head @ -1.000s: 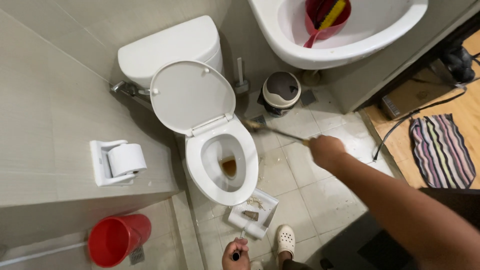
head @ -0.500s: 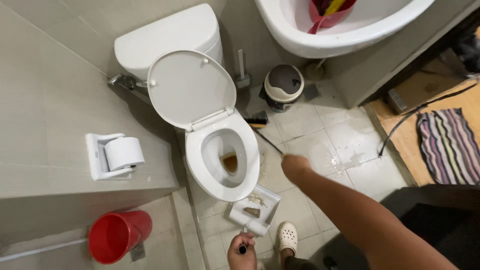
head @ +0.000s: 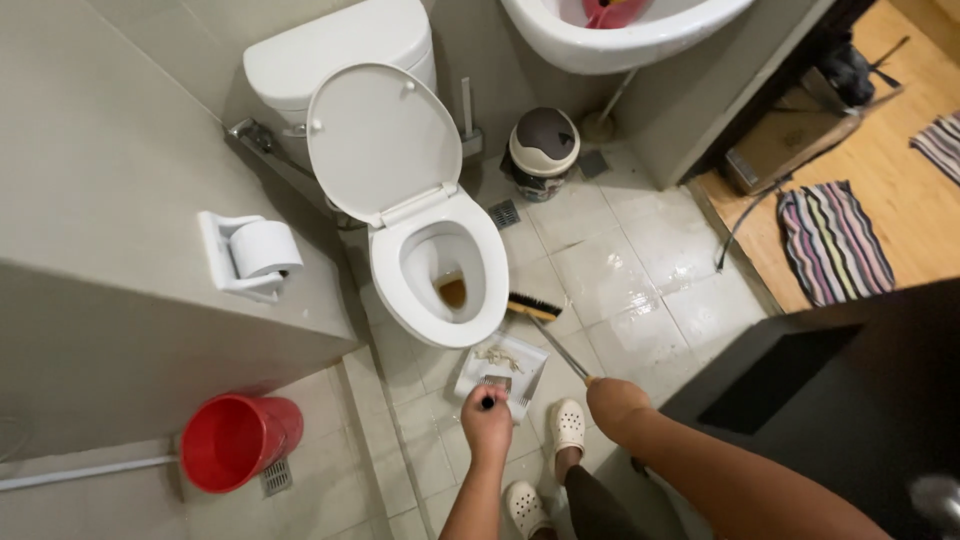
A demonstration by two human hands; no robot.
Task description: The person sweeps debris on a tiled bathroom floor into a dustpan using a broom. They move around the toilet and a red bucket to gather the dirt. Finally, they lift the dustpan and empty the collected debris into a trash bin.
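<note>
My left hand [head: 487, 421] grips the black handle of a white dustpan [head: 502, 367] that rests on the tiled floor in front of the toilet [head: 430, 255]; some dirt lies in the pan. My right hand [head: 612, 400] holds the thin handle of a broom. The broom head [head: 533, 307], with dark bristles, sits on the floor just right of the toilet bowl and above the dustpan. The toilet seat lid stands up and brownish water shows in the bowl. My feet in white clogs [head: 568, 426] stand below the pan.
A red bucket [head: 238, 441] lies at lower left. A toilet-paper holder [head: 248, 256] hangs on the left wall. A small lidded bin [head: 542, 150] stands by the sink [head: 630, 35]. A striped mat [head: 833, 240] lies on the wood floor at right. The tiles look wet.
My right hand has drawn the broom from near the bin toward the dustpan. The view has shifted, so the toilet now sits more to the centre.
</note>
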